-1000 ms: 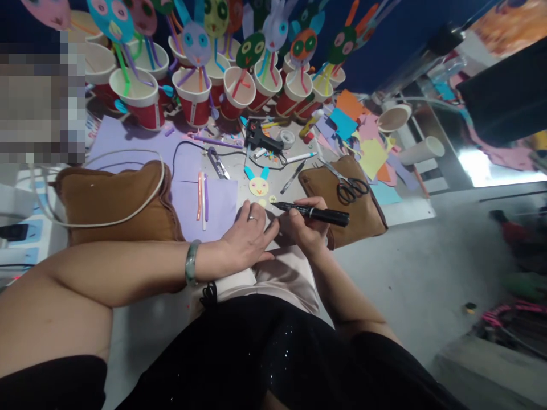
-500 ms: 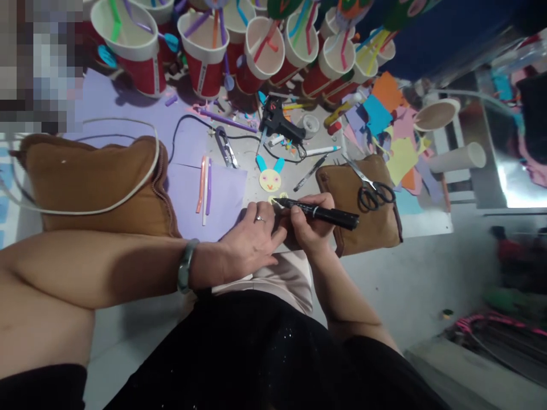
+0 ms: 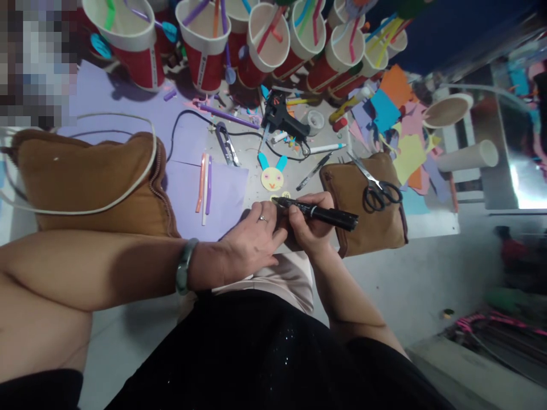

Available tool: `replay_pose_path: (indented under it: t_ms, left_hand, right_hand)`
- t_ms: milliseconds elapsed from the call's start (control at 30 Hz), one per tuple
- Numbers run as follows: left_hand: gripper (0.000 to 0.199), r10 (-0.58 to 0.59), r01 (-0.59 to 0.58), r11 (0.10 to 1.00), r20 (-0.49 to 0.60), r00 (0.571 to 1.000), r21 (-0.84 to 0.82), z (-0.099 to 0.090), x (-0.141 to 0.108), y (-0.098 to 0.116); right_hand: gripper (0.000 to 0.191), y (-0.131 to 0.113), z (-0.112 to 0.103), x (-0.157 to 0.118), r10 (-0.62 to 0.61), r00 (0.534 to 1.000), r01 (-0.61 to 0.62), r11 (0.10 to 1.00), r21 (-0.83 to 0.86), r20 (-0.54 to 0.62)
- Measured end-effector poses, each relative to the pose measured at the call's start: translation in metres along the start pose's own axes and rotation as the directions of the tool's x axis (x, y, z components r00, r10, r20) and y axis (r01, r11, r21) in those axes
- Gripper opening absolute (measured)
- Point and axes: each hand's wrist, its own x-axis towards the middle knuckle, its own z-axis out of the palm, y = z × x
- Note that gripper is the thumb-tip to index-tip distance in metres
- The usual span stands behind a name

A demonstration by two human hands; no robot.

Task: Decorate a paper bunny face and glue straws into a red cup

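My right hand (image 3: 314, 219) is wrapped round a black marker pen (image 3: 327, 215), its tip pointing left at a small yellow paper circle (image 3: 274, 199) near the table's front edge. Beside that circle lies another yellow paper circle (image 3: 286, 195) with dark marks on it. My left hand (image 3: 256, 236) rests flat with fingers stretched forward, its fingertips close to the first circle; whether they touch it I cannot tell. Just beyond both hands lies a yellow paper rabbit face (image 3: 272, 178) with blue ears, pink eyes and an orange mouth.
Brown cushions flank the hands, a left one (image 3: 89, 188) and a right one (image 3: 363, 228) with scissors (image 3: 380, 193) on it. Behind are a black glue gun (image 3: 284, 119), a utility knife (image 3: 226, 145), straws (image 3: 204, 188), paper scraps (image 3: 408, 156) and several red-and-white cups (image 3: 207, 62).
The view has shifted slightly. Both hands keep nearly the same pose, and the marker tip stays by the small yellow circle.
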Motion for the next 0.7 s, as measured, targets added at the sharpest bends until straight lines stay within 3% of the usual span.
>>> replay_pose_path:
  t_ms: [300, 700]
  left_hand:
    - [0.076, 0.010, -0.008, 0.997, -0.023, 1.000, 0.082, 0.0024, 0.0014, 0.0015]
    - [0.074, 0.012, -0.012, 0.999, -0.012, 1.000, 0.035, 0.0037, 0.0016, 0.0011]
  right_hand:
    - [0.015, 0.0030, -0.0006, -0.0021, 0.027, 0.999, -0.027, 0.999, 0.024, 0.030]
    - [0.015, 0.0067, 0.0002, -0.0036, 0.035, 0.999, -0.037, 0.999, 0.035, 0.034]
